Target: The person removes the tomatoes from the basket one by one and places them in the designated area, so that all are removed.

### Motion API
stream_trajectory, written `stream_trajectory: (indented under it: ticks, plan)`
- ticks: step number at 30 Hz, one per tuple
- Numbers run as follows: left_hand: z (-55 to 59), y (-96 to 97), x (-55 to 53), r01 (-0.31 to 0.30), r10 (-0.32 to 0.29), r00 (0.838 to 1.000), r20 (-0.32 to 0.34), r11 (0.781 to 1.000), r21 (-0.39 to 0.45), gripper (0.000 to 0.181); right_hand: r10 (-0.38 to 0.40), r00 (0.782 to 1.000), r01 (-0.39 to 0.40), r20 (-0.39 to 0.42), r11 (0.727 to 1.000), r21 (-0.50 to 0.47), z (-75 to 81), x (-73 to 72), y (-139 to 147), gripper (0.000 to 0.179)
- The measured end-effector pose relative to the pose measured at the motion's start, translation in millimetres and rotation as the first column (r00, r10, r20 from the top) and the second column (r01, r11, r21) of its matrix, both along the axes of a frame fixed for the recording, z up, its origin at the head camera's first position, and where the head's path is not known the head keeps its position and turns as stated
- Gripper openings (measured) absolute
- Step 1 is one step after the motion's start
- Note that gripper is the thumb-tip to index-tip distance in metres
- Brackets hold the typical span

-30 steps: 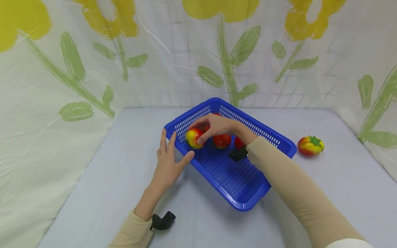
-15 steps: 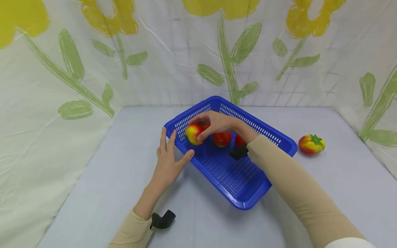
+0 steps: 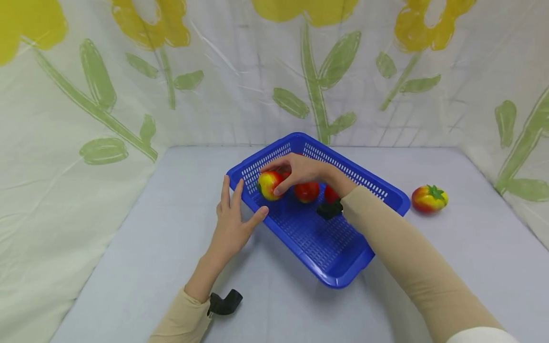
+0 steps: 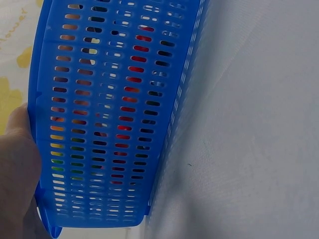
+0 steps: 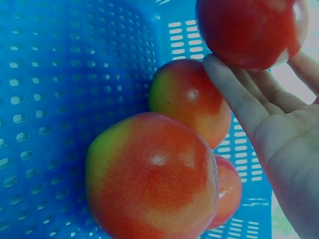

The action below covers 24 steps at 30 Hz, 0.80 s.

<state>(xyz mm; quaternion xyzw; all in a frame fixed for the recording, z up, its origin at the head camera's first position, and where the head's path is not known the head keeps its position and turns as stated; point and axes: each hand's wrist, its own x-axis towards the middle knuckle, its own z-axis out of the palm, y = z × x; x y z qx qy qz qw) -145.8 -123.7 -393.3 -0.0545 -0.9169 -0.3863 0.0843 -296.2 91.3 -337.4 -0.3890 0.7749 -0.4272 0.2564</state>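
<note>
In the head view, my right hand (image 3: 300, 171) reaches into a blue perforated plastic basket (image 3: 319, 275). Its thumb and fingers grip a red-and-yellow tomato (image 3: 268, 186) near the basket's left corner. The right wrist view shows this tomato (image 5: 251, 32) at the fingertips of the right hand (image 5: 294, 124). Below it lie other fruits: a large red one (image 5: 154, 179) and a red-and-yellow one (image 5: 187, 99). My left hand (image 3: 231, 224) has its fingers spread and rests at the basket's near left rim. From the left wrist, the slotted basket wall (image 4: 107, 109) appears beside the hand (image 4: 20, 169).
Another red-and-yellow tomato (image 3: 430, 198) with a green leafy top lies on the table to the right of the basket. The pale table (image 3: 150, 267) meets a white cloth backdrop (image 3: 231, 95) painted with yellow flowers. Red fruit (image 3: 306, 191) sits under the right wrist.
Hardly anything differs: the whole head view has shifted up slightly. Both hands, the held tomato and the basket keep their places relative to one another.
</note>
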Motion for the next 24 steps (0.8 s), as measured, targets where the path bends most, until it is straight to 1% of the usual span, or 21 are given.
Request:
stream_trajectory:
  ticks: [15,24]
  plan:
    - [-0.7,0.5,0.2,0.0,0.0,1.0,-0.001,1.0,-0.004,0.096,-0.014,1.0,0.014,-0.011,1.0,0.003,-0.2,-0.5,1.9,0.067]
    - [-0.1,0.4,0.4,0.0,0.0,1.0,-0.006,1.0,-0.008,0.096,-0.025,1.0,0.025,-0.009,1.0,0.006,0.4,-1.8,1.9,0.064]
